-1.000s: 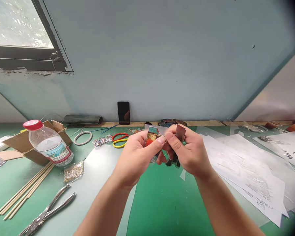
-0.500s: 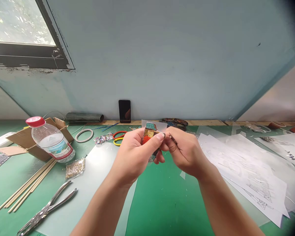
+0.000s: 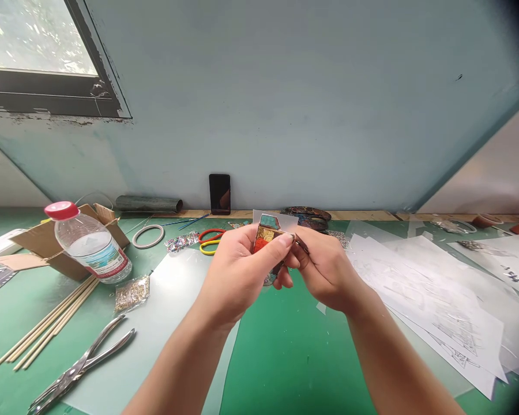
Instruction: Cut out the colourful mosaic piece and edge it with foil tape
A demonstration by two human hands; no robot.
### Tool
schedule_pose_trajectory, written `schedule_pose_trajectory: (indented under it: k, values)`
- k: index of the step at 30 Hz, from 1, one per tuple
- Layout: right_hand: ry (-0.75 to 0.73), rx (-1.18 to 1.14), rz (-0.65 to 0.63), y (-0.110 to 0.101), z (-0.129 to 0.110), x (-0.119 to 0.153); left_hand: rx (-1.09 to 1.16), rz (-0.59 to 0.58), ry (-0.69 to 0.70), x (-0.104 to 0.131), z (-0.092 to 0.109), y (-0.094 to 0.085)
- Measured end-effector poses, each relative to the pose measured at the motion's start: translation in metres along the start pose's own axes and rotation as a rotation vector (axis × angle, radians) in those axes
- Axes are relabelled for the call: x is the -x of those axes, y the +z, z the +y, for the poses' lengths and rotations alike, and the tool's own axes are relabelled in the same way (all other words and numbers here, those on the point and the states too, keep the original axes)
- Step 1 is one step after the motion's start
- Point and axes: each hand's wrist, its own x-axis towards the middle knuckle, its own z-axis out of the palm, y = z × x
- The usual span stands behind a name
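Observation:
Near the middle of the view, my left hand [image 3: 246,262] is closed round a small colourful plastic piece [image 3: 266,235] with red, yellow and teal patches, its thumb pressed on the front. A clear sheet edge stands up behind that piece. Beside it on the right, my right hand [image 3: 324,262] is closed in a pinch on a small dark piece [image 3: 301,244], which lies close to the right edge of the colourful one. Whether the two pieces are joined is hidden by the fingers. Both hands are raised over the green table [image 3: 277,357].
On the left are a bottle [image 3: 97,248], a cardboard box [image 3: 47,248], wooden sticks [image 3: 47,323], metal pliers [image 3: 82,366] and a bag of small rings [image 3: 132,294]. Scissors [image 3: 207,246] and a phone [image 3: 220,194] stand behind. Drawing sheets [image 3: 432,294] lie right.
The colourful piece and my left hand have shifted very slightly right. The dark piece in my right hand has tilted and moved slightly left, nearer the colourful one.

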Motion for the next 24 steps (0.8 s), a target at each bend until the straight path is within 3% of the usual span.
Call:
schedule_pose_trajectory:
  k: [24]
  values:
    - [0.032, -0.011, 0.038, 0.0024, 0.0007, 0.0023, 0.007, 0.035, 0.022, 0.0019, -0.0040, 0.0072]
